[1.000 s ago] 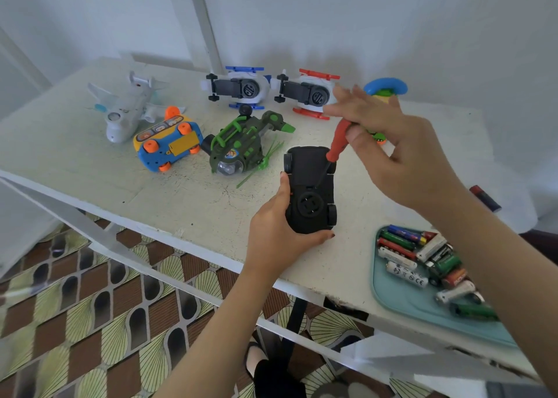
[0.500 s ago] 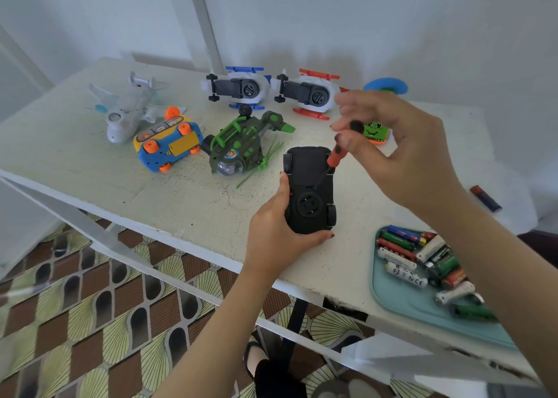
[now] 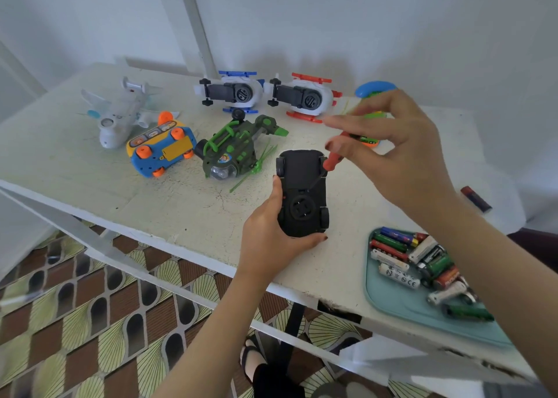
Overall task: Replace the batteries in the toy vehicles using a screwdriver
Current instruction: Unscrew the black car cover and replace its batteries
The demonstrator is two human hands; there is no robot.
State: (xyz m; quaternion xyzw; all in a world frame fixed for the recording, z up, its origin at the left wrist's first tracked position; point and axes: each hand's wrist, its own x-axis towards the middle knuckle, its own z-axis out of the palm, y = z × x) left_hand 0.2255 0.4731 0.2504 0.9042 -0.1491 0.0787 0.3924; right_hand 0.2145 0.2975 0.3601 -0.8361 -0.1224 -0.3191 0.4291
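Black toy car (image 3: 303, 192) belly-up, near-centre of table (image 3: 181, 204), left hand (image 3: 268, 240) gripping its side. Right hand (image 3: 401, 156) pinches one red-handled screwdriver (image 3: 333, 159), tip on the underside. Far: one airplane (image 3: 120, 116), one bus (image 3: 160, 147), one green helicopter (image 3: 235, 153), two white copters (image 3: 232, 92). Near right: one battery tray (image 3: 392, 304).

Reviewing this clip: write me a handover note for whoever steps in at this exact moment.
Left hand grips the upside-down black toy car on the table.
Right hand pinches the red-handled screwdriver, tip on the car's underside.
Batteries lie in the teal tray, at the right.
Done: no compartment visibly opened.
Left: unscrew the cover, swap batteries, close; then the other toys behind.
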